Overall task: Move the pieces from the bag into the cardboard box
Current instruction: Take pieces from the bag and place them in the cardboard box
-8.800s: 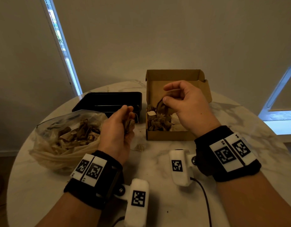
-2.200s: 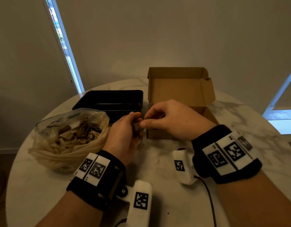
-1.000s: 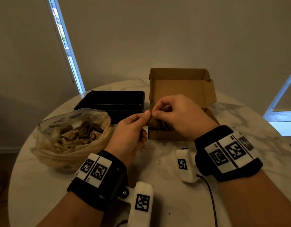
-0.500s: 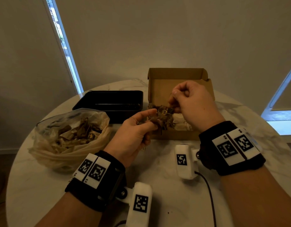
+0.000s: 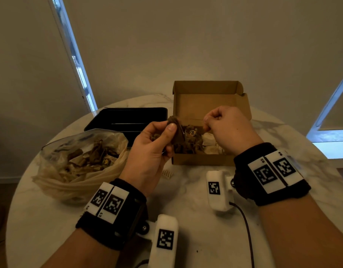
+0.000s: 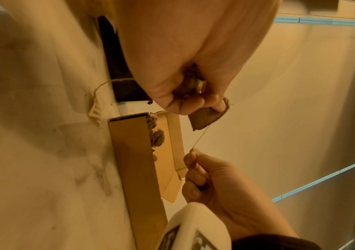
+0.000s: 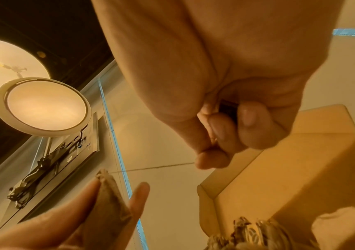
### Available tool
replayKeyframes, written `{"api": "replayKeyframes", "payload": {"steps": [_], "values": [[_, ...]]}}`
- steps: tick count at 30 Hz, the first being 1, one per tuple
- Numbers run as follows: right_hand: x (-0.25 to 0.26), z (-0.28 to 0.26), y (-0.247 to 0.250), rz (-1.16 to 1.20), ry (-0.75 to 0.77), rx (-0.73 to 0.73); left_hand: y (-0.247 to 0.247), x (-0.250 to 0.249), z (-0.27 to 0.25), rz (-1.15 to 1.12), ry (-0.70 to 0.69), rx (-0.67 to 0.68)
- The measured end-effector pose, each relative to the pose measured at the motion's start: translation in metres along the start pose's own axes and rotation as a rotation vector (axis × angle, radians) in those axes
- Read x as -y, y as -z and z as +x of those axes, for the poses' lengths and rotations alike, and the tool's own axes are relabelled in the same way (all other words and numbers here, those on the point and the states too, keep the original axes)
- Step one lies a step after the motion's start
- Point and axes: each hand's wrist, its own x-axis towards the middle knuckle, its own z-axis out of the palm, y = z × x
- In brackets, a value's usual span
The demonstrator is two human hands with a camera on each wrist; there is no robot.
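Observation:
My left hand (image 5: 169, 130) grips a small brown pouch-like piece (image 5: 176, 130) above the near left corner of the open cardboard box (image 5: 203, 158). My right hand (image 5: 206, 122) hovers over the box and pinches a thin thread (image 6: 201, 136) that runs taut to the piece (image 6: 206, 116). In the right wrist view the thread (image 7: 157, 167) stretches from my right fingertips (image 7: 211, 160) to the piece (image 7: 110, 194). Several brown and pale pieces (image 5: 188, 146) lie in the box. The clear plastic bag (image 5: 56, 180) with more pieces (image 5: 85, 157) sits at the left.
A black tray (image 5: 128, 118) stands behind the bag, left of the box. A small pale ribbed piece (image 5: 167, 173) lies on the round marble table (image 5: 195, 219) in front of the box. The box's lid (image 5: 209, 97) stands upright at the back.
A second ago both hands pinched the piece together at the box's near left corner. They have since drawn apart, and the right hand has moved right over the box with the thread.

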Motion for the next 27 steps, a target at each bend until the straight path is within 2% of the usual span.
{"api": "replayKeyframes", "payload": {"steps": [4,7,11,13,18,23,27], "values": [[0.003,-0.004,-0.004,-0.07,-0.035,0.149,-0.002,-0.004,-0.002,-0.013,-0.042,0.002],[0.004,-0.005,-0.007,-0.063,-0.025,0.197,-0.001,-0.004,-0.001,-0.018,-0.058,-0.075],[0.011,-0.006,-0.005,0.166,0.154,0.212,0.007,0.001,0.005,0.034,-0.033,-0.235],[0.018,-0.009,-0.005,0.304,0.262,0.259,0.009,0.003,0.006,0.074,0.008,-0.269],[0.024,-0.013,-0.008,0.351,0.406,0.233,0.004,0.005,0.002,0.158,0.079,-0.097],[0.017,-0.008,-0.006,0.374,0.342,0.179,-0.003,0.004,-0.002,0.133,0.124,0.121],[0.006,-0.003,-0.01,0.195,0.221,0.179,-0.005,0.001,-0.005,0.083,0.112,0.204]]}}
